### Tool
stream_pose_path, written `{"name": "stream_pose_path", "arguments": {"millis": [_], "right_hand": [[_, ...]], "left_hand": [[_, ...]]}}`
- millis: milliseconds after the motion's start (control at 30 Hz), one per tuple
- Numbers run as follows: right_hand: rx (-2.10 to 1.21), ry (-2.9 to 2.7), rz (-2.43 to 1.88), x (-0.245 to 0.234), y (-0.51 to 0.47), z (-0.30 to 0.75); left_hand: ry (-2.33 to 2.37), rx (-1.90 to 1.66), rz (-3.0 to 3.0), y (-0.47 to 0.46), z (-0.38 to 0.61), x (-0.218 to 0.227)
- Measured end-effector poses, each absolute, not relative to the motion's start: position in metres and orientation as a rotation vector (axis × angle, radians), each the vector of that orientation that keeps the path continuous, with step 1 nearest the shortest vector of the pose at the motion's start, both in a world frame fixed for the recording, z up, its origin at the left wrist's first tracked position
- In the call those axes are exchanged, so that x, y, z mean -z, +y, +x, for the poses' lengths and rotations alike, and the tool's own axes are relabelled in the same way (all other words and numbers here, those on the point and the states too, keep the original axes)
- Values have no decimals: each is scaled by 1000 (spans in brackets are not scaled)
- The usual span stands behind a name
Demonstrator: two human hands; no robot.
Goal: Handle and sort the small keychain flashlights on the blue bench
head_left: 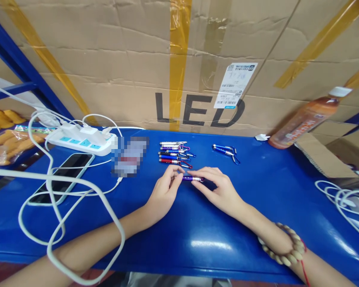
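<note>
The left hand (164, 193) and the right hand (224, 191) are working near to each other, both holding one small purple tube (189, 178), which looks like a pocket torch. The left fingers are pinching its left end, and the right thumb and forefinger are gripping its right part; I cannot tell how firmly, or whether the tube is also resting on the blue table (203, 227). The step in hand, I judge, is steadying and lining up this tube. The next move is probably calling for light fingertips, keeping the tube level and not pushing its neighbours.

Just beyond the fingers, a row of clip-on tubes (169, 154) in several colours is lying side by side. Two blue tubes (223, 150) are lying apart from it, to the right.

Farther left, a phone (73, 162) is lying under thin cords, near a power strip (74, 141). A thick white cable (18, 173) is looping across the view of the left forearm, and it could be catching the arm. On the far right, a bottle (305, 121) is appearing tilted before a big carton (122, 79).
</note>
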State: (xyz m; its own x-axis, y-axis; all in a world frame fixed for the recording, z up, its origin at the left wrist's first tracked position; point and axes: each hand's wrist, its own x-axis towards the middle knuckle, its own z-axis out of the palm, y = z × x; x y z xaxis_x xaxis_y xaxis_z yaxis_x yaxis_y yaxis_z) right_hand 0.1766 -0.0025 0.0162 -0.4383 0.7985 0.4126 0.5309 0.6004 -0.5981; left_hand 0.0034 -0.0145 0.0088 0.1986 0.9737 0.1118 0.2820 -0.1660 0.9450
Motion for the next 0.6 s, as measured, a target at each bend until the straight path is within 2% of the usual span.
{"name": "stream_pose_path", "arguments": {"millis": [300,600], "right_hand": [[-1134,-2054,-1097,-20,-10,170],[-872,-2053,-1156,-19,-7,174]], "left_hand": [[1181,-1081,1847,-21,8,-12],[1270,-1034,1664,-21,8,-13]]}}
